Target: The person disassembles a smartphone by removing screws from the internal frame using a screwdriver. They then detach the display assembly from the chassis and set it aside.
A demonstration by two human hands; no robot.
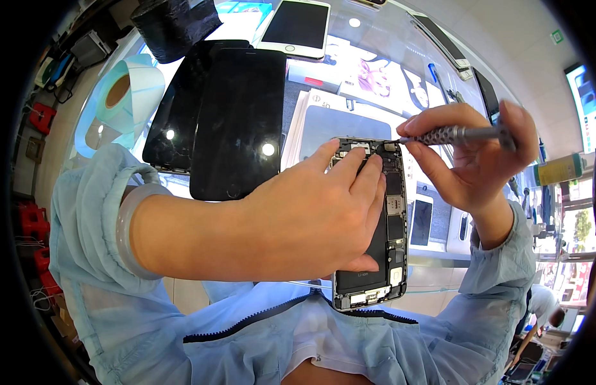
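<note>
An opened phone (394, 228) with its screen off lies lengthwise in front of me, baring its black battery and circuit boards. Over its left side my left hand (323, 205) bears down, fingertips on the upper part and thumb on the battery, holding it. My right hand (471, 151) is closed round a grey screwdriver (445, 136) with a knurled shaft. The screwdriver lies almost level, its tip at the phone's upper right corner; whether it sits in a screw is too small to tell. My left hand hides much of the battery.
Two black phone screens (240, 122) overlap at the left, beside a pale label roll (118, 93) and a black wrapped bundle (172, 29). Behind lies a white phone (296, 29). White boxes (336, 119) sit beyond the opened phone; another phone (442, 42) rests at the far right.
</note>
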